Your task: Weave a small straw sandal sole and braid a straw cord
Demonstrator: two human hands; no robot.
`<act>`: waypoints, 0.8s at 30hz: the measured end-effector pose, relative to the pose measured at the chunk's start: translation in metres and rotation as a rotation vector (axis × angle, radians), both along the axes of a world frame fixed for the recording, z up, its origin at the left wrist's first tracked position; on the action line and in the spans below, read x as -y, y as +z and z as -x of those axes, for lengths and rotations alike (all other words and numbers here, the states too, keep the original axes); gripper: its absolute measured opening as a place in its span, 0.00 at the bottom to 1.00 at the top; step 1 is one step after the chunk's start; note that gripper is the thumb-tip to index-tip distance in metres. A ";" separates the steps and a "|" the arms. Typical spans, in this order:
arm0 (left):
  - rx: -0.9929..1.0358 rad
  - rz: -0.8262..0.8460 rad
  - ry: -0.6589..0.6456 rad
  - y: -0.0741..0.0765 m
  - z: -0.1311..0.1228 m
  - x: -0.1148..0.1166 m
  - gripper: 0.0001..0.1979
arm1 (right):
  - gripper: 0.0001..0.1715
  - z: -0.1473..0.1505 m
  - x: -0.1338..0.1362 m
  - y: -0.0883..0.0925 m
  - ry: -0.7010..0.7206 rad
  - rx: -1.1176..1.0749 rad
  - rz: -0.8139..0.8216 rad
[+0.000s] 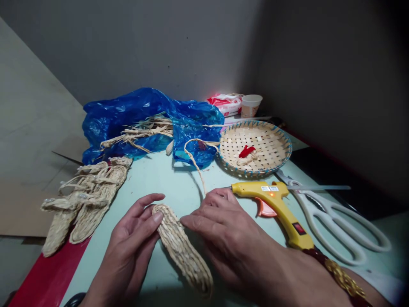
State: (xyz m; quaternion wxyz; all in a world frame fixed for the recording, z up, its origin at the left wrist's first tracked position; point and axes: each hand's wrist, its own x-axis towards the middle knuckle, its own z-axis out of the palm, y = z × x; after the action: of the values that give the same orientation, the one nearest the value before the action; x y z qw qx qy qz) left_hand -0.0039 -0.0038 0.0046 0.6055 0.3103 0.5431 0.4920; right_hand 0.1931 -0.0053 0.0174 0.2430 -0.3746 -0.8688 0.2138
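Observation:
A small woven straw sole (183, 249) lies on the pale green table (166, 179) between my hands. My left hand (131, 245) rests at its left side, fingers stretched, thumb and fingertips touching the sole's upper end. My right hand (230, 238) lies flat to its right, fingers extended toward the sole's top, holding nothing. A thin straw strand (194, 164) runs from the sole's top toward the blue bag.
Finished straw sandals (84, 200) lie at the left. A blue plastic bag (143, 123) with raw straw sits behind. Also here: a round woven tray (255, 147) holding a red scrap, a yellow glue gun (277, 207), white scissors (332, 217), a cup (251, 104).

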 end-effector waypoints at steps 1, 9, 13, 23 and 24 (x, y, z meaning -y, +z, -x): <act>-0.007 0.006 0.013 -0.001 0.000 0.000 0.22 | 0.06 0.001 0.001 -0.002 -0.003 0.001 -0.011; -0.083 0.022 0.106 -0.003 -0.007 0.002 0.21 | 0.25 0.017 0.005 -0.019 -0.081 -0.001 -0.089; -0.056 -0.024 0.119 0.000 -0.015 0.005 0.18 | 0.19 0.023 0.007 -0.017 -0.143 0.103 -0.180; 0.008 0.031 -0.045 0.001 -0.015 0.010 0.20 | 0.08 0.019 0.004 -0.021 -0.063 0.106 -0.330; -0.008 0.031 -0.052 0.000 -0.014 0.010 0.19 | 0.09 0.019 0.002 -0.024 -0.050 0.107 -0.357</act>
State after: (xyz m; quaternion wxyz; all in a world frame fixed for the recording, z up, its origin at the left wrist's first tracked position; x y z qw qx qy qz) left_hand 0.0104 -0.0138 0.0044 0.6209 0.3167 0.5447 0.4663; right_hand 0.1745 -0.0074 -0.0067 0.2641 -0.3579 -0.8952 0.0298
